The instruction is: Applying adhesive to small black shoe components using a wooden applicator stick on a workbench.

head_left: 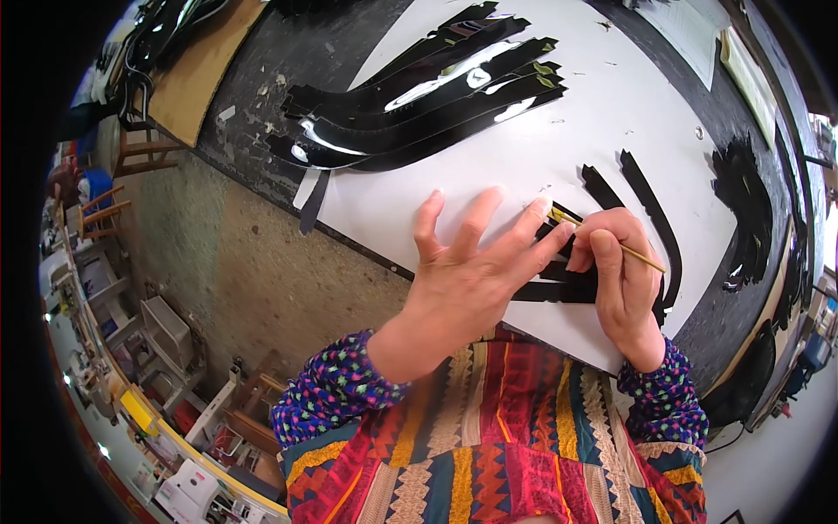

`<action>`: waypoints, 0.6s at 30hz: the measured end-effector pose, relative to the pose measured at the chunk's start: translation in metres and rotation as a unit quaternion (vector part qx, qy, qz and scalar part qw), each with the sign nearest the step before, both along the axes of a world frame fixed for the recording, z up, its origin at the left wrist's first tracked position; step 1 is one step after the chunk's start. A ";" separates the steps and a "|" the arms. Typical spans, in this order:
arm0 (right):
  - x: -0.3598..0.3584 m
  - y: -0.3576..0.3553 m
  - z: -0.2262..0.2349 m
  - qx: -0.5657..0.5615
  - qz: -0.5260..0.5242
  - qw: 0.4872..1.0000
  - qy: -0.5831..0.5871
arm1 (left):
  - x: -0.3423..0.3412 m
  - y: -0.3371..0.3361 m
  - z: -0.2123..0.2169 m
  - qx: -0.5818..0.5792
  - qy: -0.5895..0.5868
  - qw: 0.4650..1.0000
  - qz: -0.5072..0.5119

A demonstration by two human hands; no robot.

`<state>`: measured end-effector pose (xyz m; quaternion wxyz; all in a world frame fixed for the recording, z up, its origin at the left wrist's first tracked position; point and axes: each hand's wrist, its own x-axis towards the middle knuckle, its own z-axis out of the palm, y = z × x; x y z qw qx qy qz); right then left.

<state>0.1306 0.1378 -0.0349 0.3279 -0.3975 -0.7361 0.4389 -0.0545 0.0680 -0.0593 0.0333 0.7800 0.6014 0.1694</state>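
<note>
My left hand (476, 275) lies over a white sheet with its fingers spread. Its forefinger and thumb press by the end of a black strip, where a small yellow patch (557, 212) shows. In my right hand (624, 284) a thin wooden stick (644, 256) is pinched, its tip end near that patch. Whether the tip touches it I cannot tell. Partly under my hands lie more black strips (559, 291). To the right of them, a curved black strip (655, 214) and a shorter black strip (601, 188) rest on the white sheet (489, 188).
A fanned pile of glossy black curved strips (436, 87) lies on the far part of the sheet. Another black bundle (742, 196) sits at the right on the dark tabletop (262, 96). Stools, a grey crate (166, 332) and shelving stand on the left.
</note>
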 end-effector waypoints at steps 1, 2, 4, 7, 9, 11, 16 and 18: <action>-0.002 0.001 0.000 -0.002 0.004 1.000 -0.001 | 0.000 -0.001 0.000 -0.006 -0.003 1.000 0.000; -0.005 0.002 0.001 0.011 0.008 1.000 -0.004 | 0.000 -0.001 -0.001 -0.007 -0.004 1.000 0.002; -0.006 0.002 0.000 0.023 0.012 1.000 -0.008 | -0.001 -0.002 -0.003 -0.005 -0.014 1.000 0.001; 0.000 0.002 -0.006 0.000 0.001 1.000 0.012 | 0.000 0.000 -0.001 -0.004 -0.002 1.000 0.004; 0.003 0.000 -0.009 0.007 0.002 0.999 0.052 | -0.001 -0.001 -0.001 -0.006 -0.003 1.000 0.002; 0.001 0.001 -0.008 0.015 0.007 0.999 0.038 | 0.000 -0.001 -0.001 -0.007 -0.003 1.000 0.000; -0.005 0.003 -0.005 0.030 0.017 0.999 0.004 | -0.001 -0.002 -0.001 -0.010 -0.004 1.000 -0.001; 0.001 0.001 -0.011 0.005 -0.008 0.998 0.064 | 0.000 -0.001 0.000 -0.008 -0.003 1.000 0.001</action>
